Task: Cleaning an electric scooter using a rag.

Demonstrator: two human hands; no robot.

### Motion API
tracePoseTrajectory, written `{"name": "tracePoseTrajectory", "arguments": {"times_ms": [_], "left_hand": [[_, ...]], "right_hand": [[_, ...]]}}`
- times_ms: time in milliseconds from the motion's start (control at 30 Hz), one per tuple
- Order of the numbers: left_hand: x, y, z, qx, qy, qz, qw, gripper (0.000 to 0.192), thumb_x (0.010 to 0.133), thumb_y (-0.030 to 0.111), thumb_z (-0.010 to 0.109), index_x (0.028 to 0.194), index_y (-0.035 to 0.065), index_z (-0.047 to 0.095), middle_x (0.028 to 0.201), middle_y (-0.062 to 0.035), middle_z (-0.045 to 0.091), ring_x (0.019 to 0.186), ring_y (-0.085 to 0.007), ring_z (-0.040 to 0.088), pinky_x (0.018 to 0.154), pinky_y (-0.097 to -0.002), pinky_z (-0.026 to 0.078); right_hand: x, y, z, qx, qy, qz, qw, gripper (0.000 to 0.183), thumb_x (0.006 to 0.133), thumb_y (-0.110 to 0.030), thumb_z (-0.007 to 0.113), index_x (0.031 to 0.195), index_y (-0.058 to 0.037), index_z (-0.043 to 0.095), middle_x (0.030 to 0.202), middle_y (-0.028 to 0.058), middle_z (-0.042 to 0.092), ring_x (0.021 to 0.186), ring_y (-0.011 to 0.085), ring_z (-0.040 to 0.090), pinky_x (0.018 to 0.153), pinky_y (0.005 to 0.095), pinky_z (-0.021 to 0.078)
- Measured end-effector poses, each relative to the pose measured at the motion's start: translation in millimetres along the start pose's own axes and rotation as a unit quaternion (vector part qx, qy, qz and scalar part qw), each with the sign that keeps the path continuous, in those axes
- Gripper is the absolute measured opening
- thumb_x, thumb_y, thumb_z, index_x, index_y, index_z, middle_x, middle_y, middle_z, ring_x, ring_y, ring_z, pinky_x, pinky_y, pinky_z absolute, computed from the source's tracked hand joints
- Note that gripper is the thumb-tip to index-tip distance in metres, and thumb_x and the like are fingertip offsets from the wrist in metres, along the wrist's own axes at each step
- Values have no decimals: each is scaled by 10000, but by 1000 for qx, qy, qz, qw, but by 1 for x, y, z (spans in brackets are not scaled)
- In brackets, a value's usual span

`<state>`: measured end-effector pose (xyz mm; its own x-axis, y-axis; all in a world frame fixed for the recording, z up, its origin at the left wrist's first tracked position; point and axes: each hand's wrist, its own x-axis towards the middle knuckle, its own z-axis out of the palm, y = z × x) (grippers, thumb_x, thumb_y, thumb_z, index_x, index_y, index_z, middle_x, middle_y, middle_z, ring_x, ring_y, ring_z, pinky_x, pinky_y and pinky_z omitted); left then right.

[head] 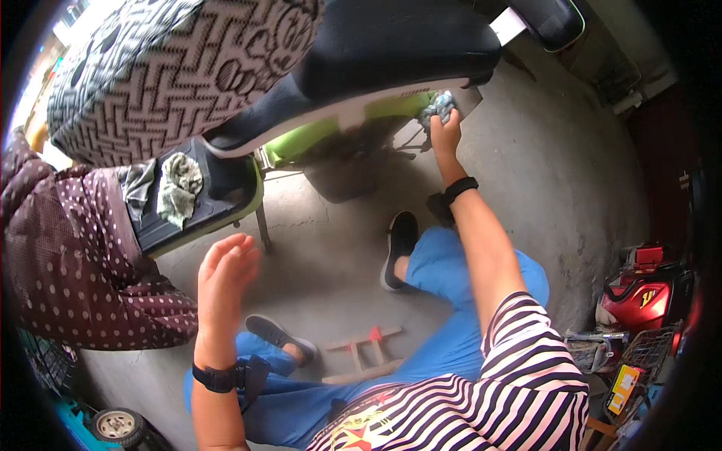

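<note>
My right hand [445,135] grips a crumpled grey-blue cloth [438,107] against the rear end of the light-green side panel [395,106] of an electric scooter, below its black seat [395,51]. My left hand [227,270] is raised in front of the black footboard [225,186], fingers slightly curled, holding nothing. On that footboard lie a crumpled pale rag [179,189] and a grey rag [138,186]. A black-and-white patterned cover [180,79] spreads over the front of the seat. The scooter's lower parts are in shadow.
A maroon polka-dot cover [96,270] hangs at the left. Between my feet, a wooden frame [366,352] rests on the concrete floor [541,169]. A red vehicle [648,301] stands at the right beside a wire basket [648,355]. A small wheel [117,425] shows at lower left.
</note>
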<state>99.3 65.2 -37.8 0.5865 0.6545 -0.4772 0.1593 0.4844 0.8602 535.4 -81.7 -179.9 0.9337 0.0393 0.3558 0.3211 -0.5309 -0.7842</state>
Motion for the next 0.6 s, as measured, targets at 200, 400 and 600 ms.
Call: {"name": "tracePoseTrajectory", "arguments": {"times_ms": [200, 400, 600], "left_hand": [[-7, 2, -10, -14, 13, 15, 1000, 277, 887, 176, 497, 1126, 39, 528, 1107, -77, 579, 961, -157, 556, 813, -290, 442], [-21, 4, -26, -29, 28, 28, 999, 267, 890, 167, 493, 1120, 39, 532, 1115, -84, 577, 988, -168, 558, 818, -288, 444], [-30, 4, -36, -31, 35, 39, 998, 261, 896, 163, 486, 1121, 38, 525, 1110, -93, 585, 989, -179, 566, 814, -296, 457]], "right_hand": [[-93, -10, -1, 209, 43, 136, 967, 351, 727, -194, 556, 993, 35, 552, 887, 139, 590, 794, 254, 547, 746, 359, 427], [-195, -31, 19, -1, -155, -83, 985, 287, 746, -169, 527, 941, 40, 549, 951, 225, 558, 886, 374, 540, 769, 410, 435], [-190, -53, 69, -91, -177, -199, 960, 211, 766, -122, 516, 925, 13, 552, 987, 197, 540, 906, 377, 517, 784, 444, 435]]}}
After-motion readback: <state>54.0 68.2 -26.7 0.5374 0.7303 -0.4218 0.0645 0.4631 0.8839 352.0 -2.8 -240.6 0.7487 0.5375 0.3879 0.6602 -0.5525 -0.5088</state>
